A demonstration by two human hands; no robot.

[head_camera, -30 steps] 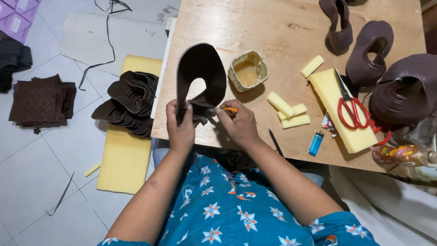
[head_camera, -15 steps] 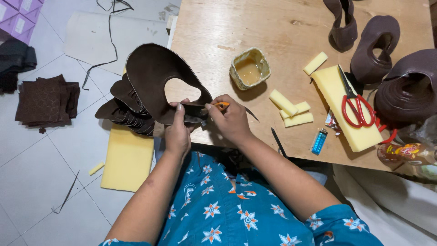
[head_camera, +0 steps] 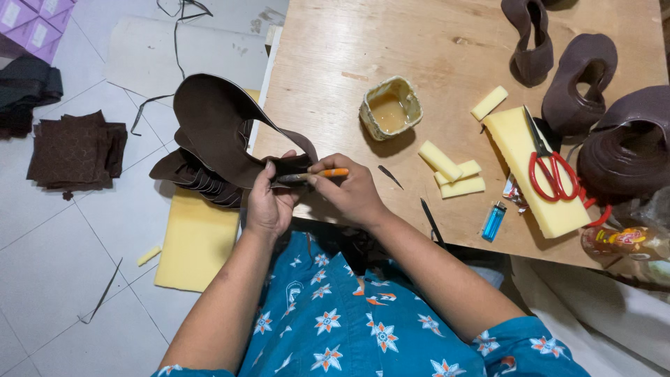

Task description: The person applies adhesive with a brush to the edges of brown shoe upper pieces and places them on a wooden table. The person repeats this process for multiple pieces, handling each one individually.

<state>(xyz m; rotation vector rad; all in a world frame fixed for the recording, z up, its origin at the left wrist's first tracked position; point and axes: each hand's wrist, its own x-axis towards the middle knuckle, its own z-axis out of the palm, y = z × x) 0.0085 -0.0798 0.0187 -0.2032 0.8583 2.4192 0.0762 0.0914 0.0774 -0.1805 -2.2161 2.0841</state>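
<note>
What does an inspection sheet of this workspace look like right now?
Surface: wooden table, bare near its far edge.
Job's things: dark brown leather piece; orange-handled tool.
Clutter: glue tub, yellow foam blocks, red scissors, blue lighter, finished brown uppers.
Grippers: left hand pinches the leather; right hand holds the tool.
Cables: black cord on the floor.
Surroundings: leather stack, foam sheet.

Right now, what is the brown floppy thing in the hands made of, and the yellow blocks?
The brown curved piece looks like thin leather or imitation leather: matte, bending without creasing. The yellow blocks look like foam sponge: soft-edged, dull, cut into strips. Neither is certain from the look alone.
</note>
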